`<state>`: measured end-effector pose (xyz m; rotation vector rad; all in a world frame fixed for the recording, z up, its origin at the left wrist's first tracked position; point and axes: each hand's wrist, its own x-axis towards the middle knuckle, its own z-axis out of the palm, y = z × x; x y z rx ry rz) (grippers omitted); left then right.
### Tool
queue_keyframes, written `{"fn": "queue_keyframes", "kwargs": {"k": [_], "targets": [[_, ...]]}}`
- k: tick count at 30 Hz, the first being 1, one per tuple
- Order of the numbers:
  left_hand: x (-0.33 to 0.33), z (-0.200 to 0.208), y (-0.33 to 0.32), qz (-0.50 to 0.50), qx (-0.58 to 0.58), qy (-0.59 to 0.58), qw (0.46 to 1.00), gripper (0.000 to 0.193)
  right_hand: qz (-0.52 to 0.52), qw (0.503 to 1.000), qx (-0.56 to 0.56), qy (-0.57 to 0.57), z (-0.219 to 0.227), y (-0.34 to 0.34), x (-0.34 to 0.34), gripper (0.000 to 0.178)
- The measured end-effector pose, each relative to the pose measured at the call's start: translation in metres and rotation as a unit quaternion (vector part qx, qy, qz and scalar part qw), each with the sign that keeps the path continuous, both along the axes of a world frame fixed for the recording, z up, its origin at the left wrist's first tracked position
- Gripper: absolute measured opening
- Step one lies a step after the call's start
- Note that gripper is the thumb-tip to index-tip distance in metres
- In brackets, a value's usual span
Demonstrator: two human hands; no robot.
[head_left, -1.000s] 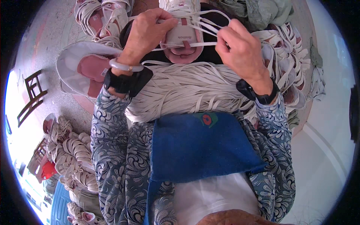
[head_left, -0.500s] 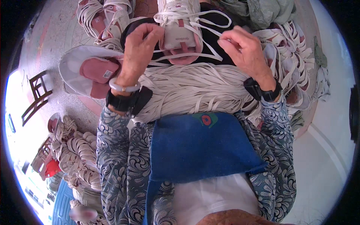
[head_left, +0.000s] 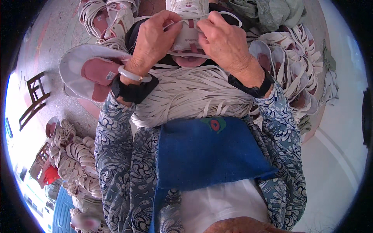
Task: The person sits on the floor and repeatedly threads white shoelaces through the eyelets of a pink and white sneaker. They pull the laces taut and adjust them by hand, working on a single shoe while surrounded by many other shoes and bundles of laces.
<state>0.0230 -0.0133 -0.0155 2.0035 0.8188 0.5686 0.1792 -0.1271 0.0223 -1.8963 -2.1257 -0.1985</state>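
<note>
A white and pink shoe upper (head_left: 186, 42) points toward me at the top middle, its tongue between my two hands. My left hand (head_left: 158, 38) is closed in a pinch at the left lacing edge, on a white shoelace (head_left: 169, 25). On the opposite edge, my right hand (head_left: 223, 39) has thumb and forefinger pressed together on the lace as well; its fingertips are partly hidden. A lace loop (head_left: 235, 18) sticks out past the right hand. Just below the shoe lies a thick bundle of white laces (head_left: 194, 93) across my lap.
An unlaced upper with pink lining (head_left: 89, 72) lies to the left. Laced uppers are heaped at the right (head_left: 299, 62), upper left (head_left: 105, 19) and lower left (head_left: 79, 155). A blue cloth (head_left: 211, 155) covers my lap. A wooden chair (head_left: 35, 99) stands far left.
Both hands have moved inward and up onto the shoe's lacing edges. The right hand has come a long way left, and the stretched-out lace is drawn in closer.
</note>
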Motion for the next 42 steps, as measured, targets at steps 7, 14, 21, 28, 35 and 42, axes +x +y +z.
{"fn": "queue_keyframes", "kwargs": {"k": [7,14,21,28,35,42], "targets": [[0.009,-0.003,0.01,-0.02,0.192,-0.019,0.981,0.015,-0.021,0.999,0.041,0.023,-0.011,0.007,0.001,0.015],[-0.012,-0.005,0.005,-0.1,0.15,0.007,0.984,0.012,0.066,0.997,-0.029,0.005,-0.004,-0.03,0.021,0.014],[-0.029,-0.007,-0.007,0.045,-0.176,-0.093,0.979,0.02,-0.041,0.93,-0.043,0.364,0.012,-0.014,0.04,0.011],[-0.012,0.005,-0.006,0.085,-0.268,-0.041,0.959,0.029,-0.015,0.883,-0.183,0.432,0.058,0.005,0.02,0.023],[0.001,-0.006,-0.004,0.078,-0.286,-0.003,0.955,0.026,-0.031,0.913,-0.191,0.36,0.038,0.018,0.027,0.017],[0.004,-0.022,-0.014,0.086,-0.254,-0.169,0.948,0.014,0.004,0.945,-0.043,0.326,0.022,0.016,0.021,0.007]]}}
